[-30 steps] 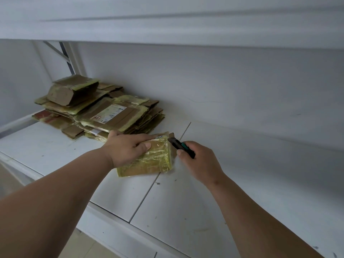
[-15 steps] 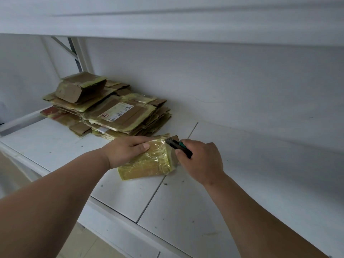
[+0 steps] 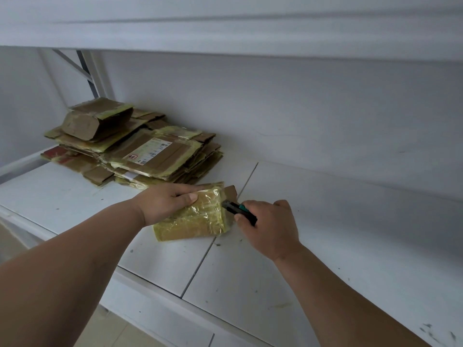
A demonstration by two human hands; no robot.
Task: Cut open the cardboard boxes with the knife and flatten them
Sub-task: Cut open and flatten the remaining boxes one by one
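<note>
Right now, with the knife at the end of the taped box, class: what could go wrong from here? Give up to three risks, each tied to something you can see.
1. The left hand holds the yellow-taped cardboard box with its thumb near the black-and-teal utility knife; a slip could cut it.
2. The glossy tape may let the blade skid.
3. The box lies over a seam in the white shelf, so it might rock under pressure.
</note>
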